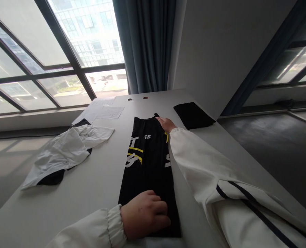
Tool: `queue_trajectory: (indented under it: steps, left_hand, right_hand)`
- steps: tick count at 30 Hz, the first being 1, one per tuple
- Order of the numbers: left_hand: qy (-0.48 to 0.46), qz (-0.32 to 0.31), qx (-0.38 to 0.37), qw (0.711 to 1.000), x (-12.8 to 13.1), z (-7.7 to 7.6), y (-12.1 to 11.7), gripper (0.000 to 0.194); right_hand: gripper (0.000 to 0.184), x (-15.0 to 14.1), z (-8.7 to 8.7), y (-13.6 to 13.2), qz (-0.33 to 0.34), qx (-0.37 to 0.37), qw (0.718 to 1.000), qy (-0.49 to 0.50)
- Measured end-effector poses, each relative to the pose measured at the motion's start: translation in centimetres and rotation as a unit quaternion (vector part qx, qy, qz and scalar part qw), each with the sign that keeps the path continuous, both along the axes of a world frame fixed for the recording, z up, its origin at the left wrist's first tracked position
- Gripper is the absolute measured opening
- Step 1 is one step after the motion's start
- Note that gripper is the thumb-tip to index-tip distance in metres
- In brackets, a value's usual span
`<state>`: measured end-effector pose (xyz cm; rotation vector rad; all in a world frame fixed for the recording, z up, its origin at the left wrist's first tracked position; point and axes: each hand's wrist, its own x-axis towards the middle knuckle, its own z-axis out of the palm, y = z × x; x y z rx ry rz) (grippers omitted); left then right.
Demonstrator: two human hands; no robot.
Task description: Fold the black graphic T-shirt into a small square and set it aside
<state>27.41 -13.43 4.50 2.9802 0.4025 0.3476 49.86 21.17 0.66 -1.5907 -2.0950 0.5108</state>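
Observation:
A pair of black trousers (153, 175) lies lengthwise on the white table, folded into a long narrow shape, with white lettering and yellow stripes printed near the waist. At the far right corner of the waistband, my right hand (167, 124) pinches the cloth, and a small black bit sticks up beyond the fingertips. Nearer to me, my left hand (146, 215) is closed, its fingers curled down onto the legs by the lower end. Its fingertips are partly hidden. Both my sleeves are white with gathered cuffs.
On the left of the white table (96, 193) lies a crumpled white and black garment (65, 148). Sheets of paper (109, 112) are behind it. A folded black cloth (193, 115) rests at the right edge. Two round holes (145, 98) are near the far edge, before a blue curtain (148, 44).

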Motion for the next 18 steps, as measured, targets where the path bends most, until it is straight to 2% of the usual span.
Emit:
queue_trajectory:
  steps: [4,8,11,15,16,18]
  left_hand:
    - [0.01,0.029,-0.02,0.999,-2.6,-0.8,-1.0,0.011]
    - [0.023,0.056,-0.054,0.997,-4.6,-3.2,-1.3,0.01]
    - [0.035,0.063,-0.098,0.993,-5.7,-4.5,-1.1,0.008]
    - [0.021,0.031,-0.176,0.984,-6.0,-4.4,-0.4,0.022]
    - [0.008,0.039,-0.186,0.982,-5.9,-4.1,-0.2,0.023]
    - [-0.03,0.101,-0.188,0.976,-5.5,-3.9,0.2,0.022]
  right_hand:
    - [0.068,-3.8,-0.3,0.6,0.041,-0.03,0.998,-0.026]
    - [0.066,-5.8,-2.5,0.5,0.046,-0.068,0.994,-0.077]
    - [0.068,-6.2,-4.2,-0.1,0.025,-0.058,0.991,-0.116]
    - [0.068,-6.3,-4.9,-1.0,0.008,-0.019,0.987,-0.162]
    - [0.068,-6.3,-4.7,-1.1,0.006,-0.02,0.986,-0.164]
    - [0.07,-6.6,-4.3,-1.0,-0.001,-0.033,0.987,-0.159]
